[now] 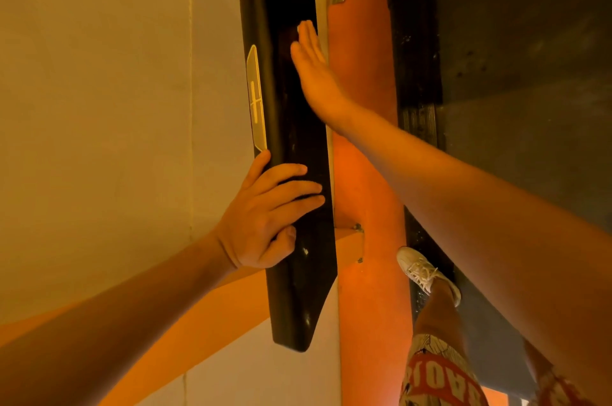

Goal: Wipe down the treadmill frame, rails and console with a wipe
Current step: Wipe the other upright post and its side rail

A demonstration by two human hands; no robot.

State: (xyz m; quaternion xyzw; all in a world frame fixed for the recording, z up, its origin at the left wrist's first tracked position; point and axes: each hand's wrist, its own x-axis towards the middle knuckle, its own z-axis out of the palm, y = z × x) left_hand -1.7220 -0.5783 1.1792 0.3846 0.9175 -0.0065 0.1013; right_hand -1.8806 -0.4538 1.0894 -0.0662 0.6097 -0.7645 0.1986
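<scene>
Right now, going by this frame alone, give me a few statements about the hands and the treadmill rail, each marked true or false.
1. The left hand grips the black rail, fingers curled over it. True.
2. The right hand is clenched in a fist, clear of the rail. False: it lies flat against the rail, higher up, fingers straight.
3. A small white bit, apparently the wipe, shows at the right hand's fingertips. True.
4. The shoe is black. False: it is white, with laces.
5. An orange post runs beside the rail. True.
</scene>
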